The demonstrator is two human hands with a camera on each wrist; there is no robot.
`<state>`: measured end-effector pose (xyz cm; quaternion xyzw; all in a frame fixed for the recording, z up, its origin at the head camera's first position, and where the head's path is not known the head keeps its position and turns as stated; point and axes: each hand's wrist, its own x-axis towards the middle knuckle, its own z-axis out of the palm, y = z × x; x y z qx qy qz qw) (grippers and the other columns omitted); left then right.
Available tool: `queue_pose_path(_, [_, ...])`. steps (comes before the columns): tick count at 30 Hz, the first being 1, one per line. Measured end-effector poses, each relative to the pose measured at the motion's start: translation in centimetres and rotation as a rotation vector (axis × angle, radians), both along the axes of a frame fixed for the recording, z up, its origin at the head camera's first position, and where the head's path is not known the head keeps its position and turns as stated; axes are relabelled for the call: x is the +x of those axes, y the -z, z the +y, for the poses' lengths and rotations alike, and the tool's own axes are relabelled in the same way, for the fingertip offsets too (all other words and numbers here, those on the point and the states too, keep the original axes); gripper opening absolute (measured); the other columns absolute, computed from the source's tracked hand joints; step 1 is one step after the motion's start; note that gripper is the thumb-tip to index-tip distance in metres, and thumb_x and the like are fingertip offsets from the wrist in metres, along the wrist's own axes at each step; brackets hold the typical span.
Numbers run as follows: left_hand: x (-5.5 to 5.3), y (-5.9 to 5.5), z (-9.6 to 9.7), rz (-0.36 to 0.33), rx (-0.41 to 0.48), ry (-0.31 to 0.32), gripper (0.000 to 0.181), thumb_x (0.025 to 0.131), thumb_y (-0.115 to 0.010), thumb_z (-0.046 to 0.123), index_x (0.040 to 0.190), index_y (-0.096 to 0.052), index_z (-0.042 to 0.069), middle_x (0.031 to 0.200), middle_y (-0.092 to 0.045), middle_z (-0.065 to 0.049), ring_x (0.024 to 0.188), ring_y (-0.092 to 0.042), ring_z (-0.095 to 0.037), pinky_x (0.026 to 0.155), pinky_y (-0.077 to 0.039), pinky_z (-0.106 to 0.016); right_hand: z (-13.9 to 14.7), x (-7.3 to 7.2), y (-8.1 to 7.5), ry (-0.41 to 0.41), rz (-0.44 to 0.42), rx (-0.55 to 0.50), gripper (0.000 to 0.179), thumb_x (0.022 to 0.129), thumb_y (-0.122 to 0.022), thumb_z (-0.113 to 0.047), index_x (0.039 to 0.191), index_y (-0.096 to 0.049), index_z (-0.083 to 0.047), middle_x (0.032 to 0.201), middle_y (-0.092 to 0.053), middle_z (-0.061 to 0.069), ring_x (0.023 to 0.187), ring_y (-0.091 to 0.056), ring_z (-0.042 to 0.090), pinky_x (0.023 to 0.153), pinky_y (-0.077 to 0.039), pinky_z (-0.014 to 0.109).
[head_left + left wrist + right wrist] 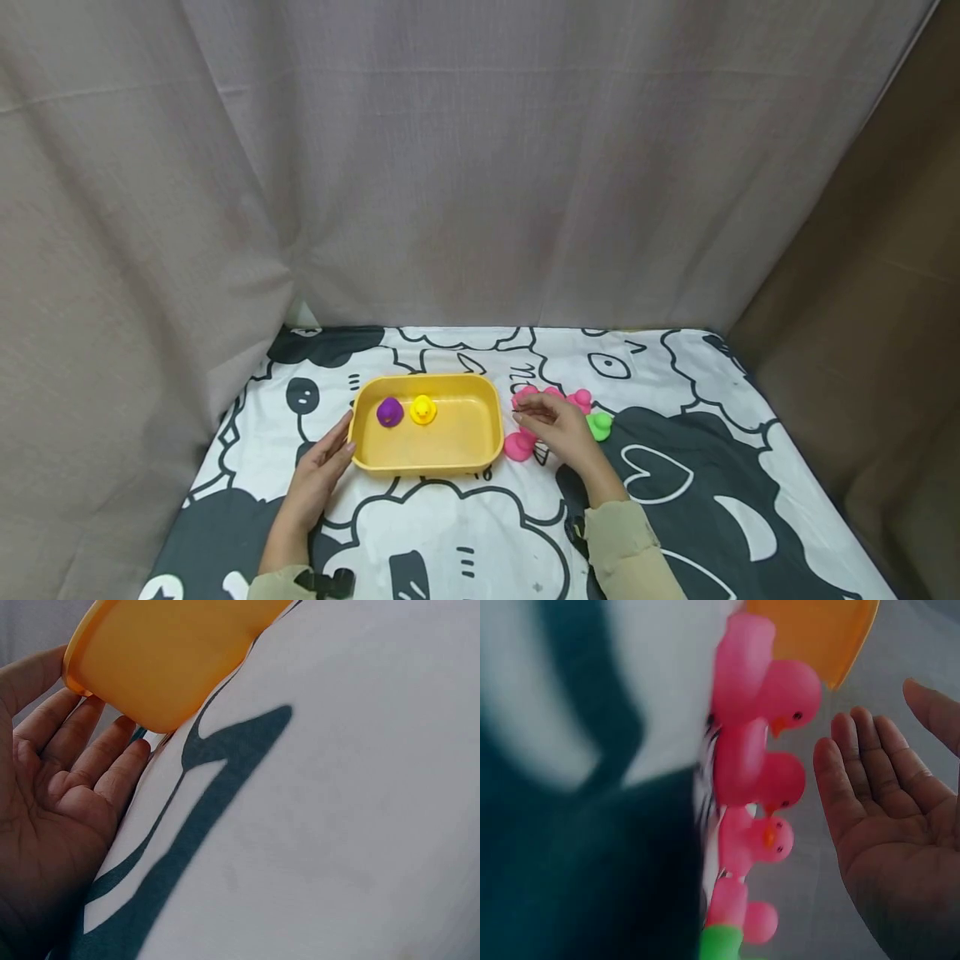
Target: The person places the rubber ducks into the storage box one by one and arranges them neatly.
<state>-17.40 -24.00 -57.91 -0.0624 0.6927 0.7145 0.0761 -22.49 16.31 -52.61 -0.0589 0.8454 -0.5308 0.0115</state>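
A creased grey curtain (480, 167) hangs behind the cloth's (442, 525) far edge and along its left edge. A brown curtain (885, 292), darker, hangs along the right edge. The cloth is white, printed with dark cartoon shapes. The light is soft, dimmer at right.
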Motion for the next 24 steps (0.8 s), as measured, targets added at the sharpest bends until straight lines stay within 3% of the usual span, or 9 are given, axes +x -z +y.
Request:
queue_pose_path(12, [0.0, 0.1, -0.2, 0.008, -0.009, 0.001, 0.061, 0.099, -0.065, 0.035, 0.155, -0.041, 0.031, 0.160, -0.032, 0.013, 0.149, -0.029, -0.013, 0.111, -0.038, -0.026, 1.2, 1.4, 1.6, -0.057, -0.063, 0.021, 0.031, 0.087, -0.081, -0.018, 0.116, -0.073, -0.012, 0.111, -0.072, 0.002, 0.104, -0.070, 0.021, 0.089, -0.060, 0.031])
queue_pose_path(24, [-0.1, 0.4, -0.2, 0.005, 0.003, 0.009, 0.061, 0.099, -0.065, 0.035, 0.155, -0.041, 0.032, 0.160, -0.032, 0.014, 0.149, -0.028, -0.012, 0.112, -0.037, -0.027, 1.8, 1.7, 2.4, -0.104, -0.088, 0.030, 0.037, 0.087, -0.081, -0.018, 0.122, -0.071, -0.011, 0.114, -0.071, 0.002, 0.107, -0.069, 0.022, 0.089, -0.060, 0.029])
